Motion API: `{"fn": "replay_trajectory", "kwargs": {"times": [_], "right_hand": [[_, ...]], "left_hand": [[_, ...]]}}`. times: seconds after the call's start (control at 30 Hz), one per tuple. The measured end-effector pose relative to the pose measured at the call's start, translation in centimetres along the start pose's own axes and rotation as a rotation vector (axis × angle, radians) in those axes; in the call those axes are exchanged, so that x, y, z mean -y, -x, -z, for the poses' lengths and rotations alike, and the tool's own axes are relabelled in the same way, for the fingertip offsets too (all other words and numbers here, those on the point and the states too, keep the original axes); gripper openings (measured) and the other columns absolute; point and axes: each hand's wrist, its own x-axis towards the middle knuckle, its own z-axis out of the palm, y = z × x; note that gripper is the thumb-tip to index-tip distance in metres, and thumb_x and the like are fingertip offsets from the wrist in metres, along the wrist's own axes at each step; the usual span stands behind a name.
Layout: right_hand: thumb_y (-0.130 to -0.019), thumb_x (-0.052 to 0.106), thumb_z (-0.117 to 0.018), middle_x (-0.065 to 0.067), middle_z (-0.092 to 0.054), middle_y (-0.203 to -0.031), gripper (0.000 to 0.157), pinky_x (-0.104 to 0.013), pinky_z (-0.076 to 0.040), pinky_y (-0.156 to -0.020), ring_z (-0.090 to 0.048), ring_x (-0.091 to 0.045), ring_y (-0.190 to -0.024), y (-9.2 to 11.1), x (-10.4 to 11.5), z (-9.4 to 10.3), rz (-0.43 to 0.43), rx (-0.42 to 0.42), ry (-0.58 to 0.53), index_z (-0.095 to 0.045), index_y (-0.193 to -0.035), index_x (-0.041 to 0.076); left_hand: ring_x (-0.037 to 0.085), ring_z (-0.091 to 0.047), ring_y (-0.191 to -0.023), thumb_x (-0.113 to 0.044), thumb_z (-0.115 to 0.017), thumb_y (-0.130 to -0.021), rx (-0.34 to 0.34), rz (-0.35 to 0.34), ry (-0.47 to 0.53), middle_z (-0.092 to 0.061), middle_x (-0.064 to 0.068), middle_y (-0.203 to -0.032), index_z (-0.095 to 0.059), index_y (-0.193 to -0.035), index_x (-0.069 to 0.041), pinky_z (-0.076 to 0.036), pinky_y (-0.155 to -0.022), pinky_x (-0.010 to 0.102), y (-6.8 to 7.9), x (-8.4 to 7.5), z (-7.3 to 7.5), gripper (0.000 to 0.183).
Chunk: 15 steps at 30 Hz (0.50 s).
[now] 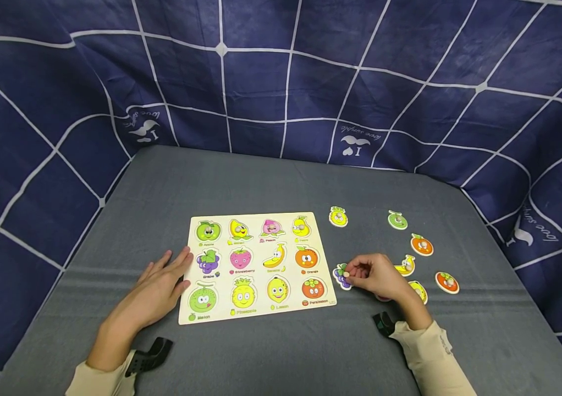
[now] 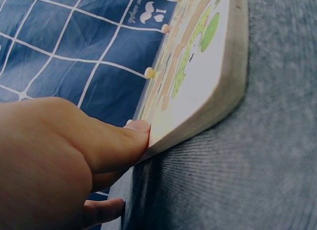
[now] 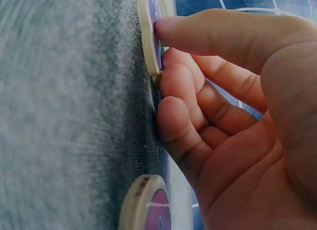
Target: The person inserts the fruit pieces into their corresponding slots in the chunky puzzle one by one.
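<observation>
A pale wooden fruit puzzle board (image 1: pixel 260 322) lies flat on the table. The apple (image 1: pixel 208 231), peach (image 1: pixel 271 227) and pear (image 1: pixel 301 226) in its top row carry small round knobs; pictured fruit fills the lower rows. My left hand (image 1: pixel 157 291) lies at the board's left edge with fingers extended, and in the left wrist view its thumb (image 2: pixel 119 143) touches the rim near a corner. Just off the board's right side, my right hand (image 1: pixel 377 278) pinches a grape puzzle piece (image 1: pixel 339 276) between thumb and fingers. That piece stays low by the cloth in the right wrist view.
Loose pieces lie to the right: pineapple (image 1: pixel 338 216), melon (image 1: pixel 397 220), banana (image 1: pixel 406 266), a yellow one (image 1: pixel 418 291) and two orange-red ones, (image 1: pixel 422 245) being the farther. A pink-purple piece (image 3: pixel 159 212) sits under my right hand. Blue gridded cloth (image 1: pixel 256 82) rises behind the grey table.
</observation>
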Motion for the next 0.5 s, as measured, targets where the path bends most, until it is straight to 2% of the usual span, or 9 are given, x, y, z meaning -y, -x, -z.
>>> {"fn": "replay_trajectory", "kwargs": {"times": [0.1,0.3,0.5], "right_hand": [[-0.075,-0.01,-0.079,-0.005,-0.065,-0.068,0.013,-0.021,-0.049,-0.053,-0.057,-0.007,-0.06,0.0,0.3,0.0,0.011,-0.009,0.0,-0.071,-0.081,-0.003],[-0.076,-0.002,-0.083,0.004,-0.064,-0.069,0.014,-0.02,-0.049,-0.054,-0.056,-0.003,-0.061,0.0,-0.4,0.1,0.013,-0.015,0.002,-0.073,-0.083,0.005],[-0.077,0.002,-0.083,0.007,-0.063,-0.068,0.012,-0.021,-0.049,-0.053,-0.057,-0.003,-0.06,0.0,-1.0,0.1,0.058,-0.025,-0.019,-0.074,-0.083,0.008]], "left_hand": [[0.056,-0.026,-0.138,-0.007,-0.063,-0.096,-0.003,-0.006,0.01,-0.035,0.024,-0.153,-0.042,-0.146,0.007,-0.019,-0.102,0.076,0.0,0.0,0.1,0.056],[0.057,-0.025,-0.138,-0.007,-0.061,-0.096,-0.006,-0.016,0.022,-0.036,0.023,-0.153,-0.042,-0.146,0.006,-0.019,-0.102,0.076,0.0,0.1,0.2,0.055],[0.056,-0.025,-0.138,-0.007,-0.061,-0.096,-0.002,-0.015,0.022,-0.035,0.023,-0.153,-0.042,-0.146,0.006,-0.019,-0.102,0.076,0.0,0.1,0.2,0.055]]}}
